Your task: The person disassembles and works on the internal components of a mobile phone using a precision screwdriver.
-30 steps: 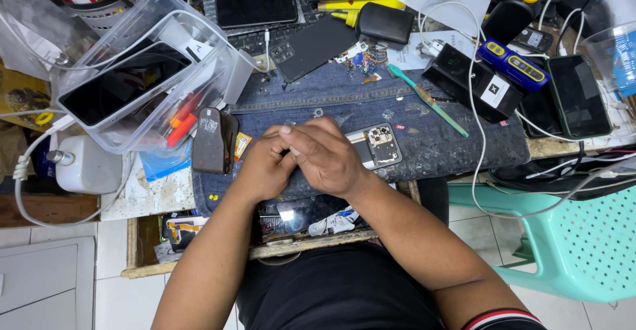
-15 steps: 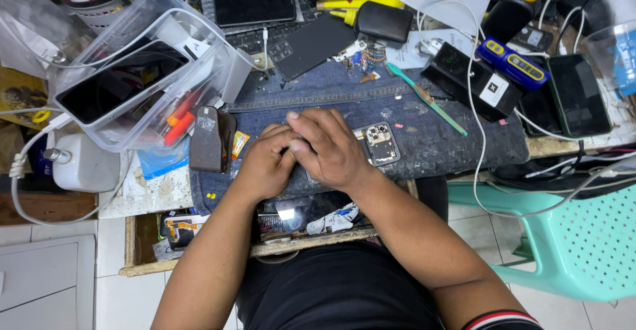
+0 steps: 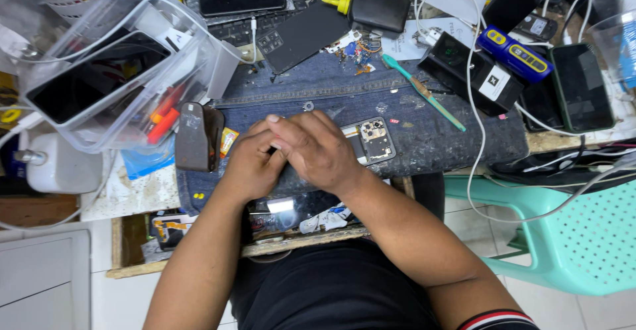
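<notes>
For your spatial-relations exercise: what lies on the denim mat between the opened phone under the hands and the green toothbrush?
In the head view, only bare denim mat separates the opened phone from the green toothbrush, apart from tiny specks.

One head-worn view only, looking steeply down from above the person's chest, close in on the cluttered denim-covered tabletop (image 3: 424, 138), which fills twelve o'clock; white tiled floor (image 3: 40, 283) along six o'clock.

The desk's middle is covered by a dark blue denim mat (image 3: 424, 138) with pale stitching. Near its far edge lies a teal-handled brush (image 3: 424, 93). Toward the desk's right edge sit a blue-and-yellow device (image 3: 515, 55) and white cables (image 3: 472, 98). At the left edge, a clear plastic tub (image 3: 112, 71) shows orange-red tools. Beside the desk stands a mint-green chair (image 3: 570, 237).
</notes>
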